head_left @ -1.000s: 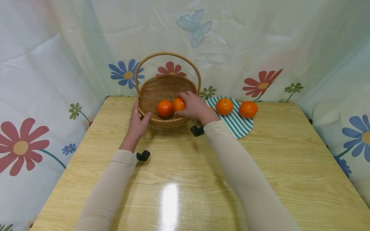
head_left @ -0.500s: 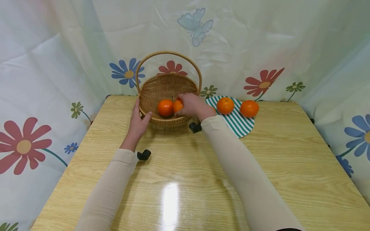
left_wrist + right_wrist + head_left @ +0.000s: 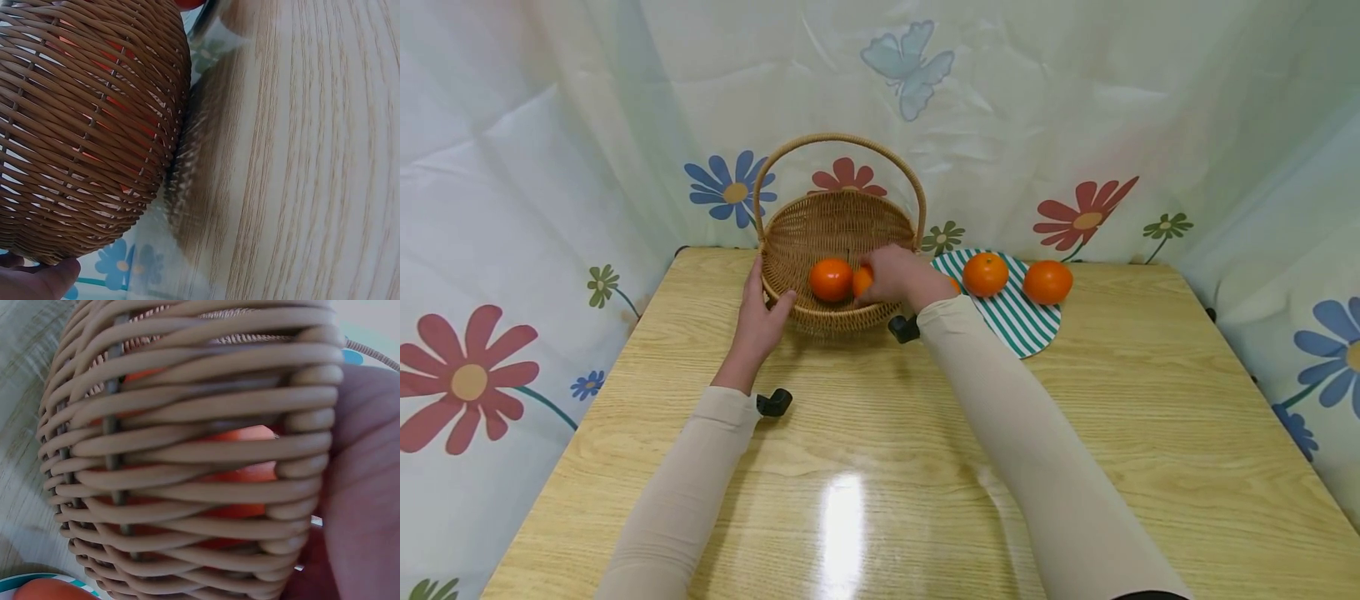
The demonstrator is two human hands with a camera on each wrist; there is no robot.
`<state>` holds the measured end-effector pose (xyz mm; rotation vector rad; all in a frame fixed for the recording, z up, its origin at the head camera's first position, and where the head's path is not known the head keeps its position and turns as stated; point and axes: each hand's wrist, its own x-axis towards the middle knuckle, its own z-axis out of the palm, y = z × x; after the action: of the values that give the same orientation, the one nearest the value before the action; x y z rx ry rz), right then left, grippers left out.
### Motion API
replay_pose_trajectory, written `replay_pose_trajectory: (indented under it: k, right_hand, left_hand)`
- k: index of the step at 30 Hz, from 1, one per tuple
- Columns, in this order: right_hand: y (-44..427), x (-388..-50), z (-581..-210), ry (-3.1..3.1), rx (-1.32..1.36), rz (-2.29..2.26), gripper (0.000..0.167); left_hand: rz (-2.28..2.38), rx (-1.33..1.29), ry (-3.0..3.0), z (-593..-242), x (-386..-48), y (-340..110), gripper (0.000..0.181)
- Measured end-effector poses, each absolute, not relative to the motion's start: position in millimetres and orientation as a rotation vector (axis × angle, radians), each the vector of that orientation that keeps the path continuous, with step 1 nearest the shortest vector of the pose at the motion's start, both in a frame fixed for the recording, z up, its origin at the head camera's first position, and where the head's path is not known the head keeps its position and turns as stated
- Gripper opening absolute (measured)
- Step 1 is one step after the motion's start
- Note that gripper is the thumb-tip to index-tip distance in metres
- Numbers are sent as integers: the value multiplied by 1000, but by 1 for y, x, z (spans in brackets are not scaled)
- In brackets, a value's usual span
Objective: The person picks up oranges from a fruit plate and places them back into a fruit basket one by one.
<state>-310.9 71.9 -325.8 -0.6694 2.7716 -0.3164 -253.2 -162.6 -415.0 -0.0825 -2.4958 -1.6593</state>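
Note:
A wicker basket with a tall arched handle stands at the back of the table. My left hand holds its left side, thumb along the front rim; in the left wrist view the fingertips touch the weave. Inside, a shiny orange-red fruit lies near the front. Beside it my right hand reaches over the right rim, fingers curled round an orange that it partly hides. Through the basket's gaps the right wrist view shows orange-red fruit, with the palm against the rim.
Right of the basket lies a green-and-white striped oval mat. An orange and another orange sit on it; a third orange is mostly hidden by my right wrist. A floral curtain hangs behind the wooden table.
My right hand has sunk slightly lower into the basket with the orange, which is now more covered by the fingers. The left hand keeps its place on the basket.

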Motion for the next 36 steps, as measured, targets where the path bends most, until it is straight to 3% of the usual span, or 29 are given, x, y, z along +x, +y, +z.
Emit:
replay_pose_trajectory:
  k: [14,36]
  right_hand:
    - [81,-305,-321,2804,-707,-377,64]
    - [119,-283,-317,2954,-813,-508,61]
  left_hand:
    - [-1626,-80,-2499,-415,-252,-162,82]
    - [-1638,-97,-2500,-415,-256,-162,82]
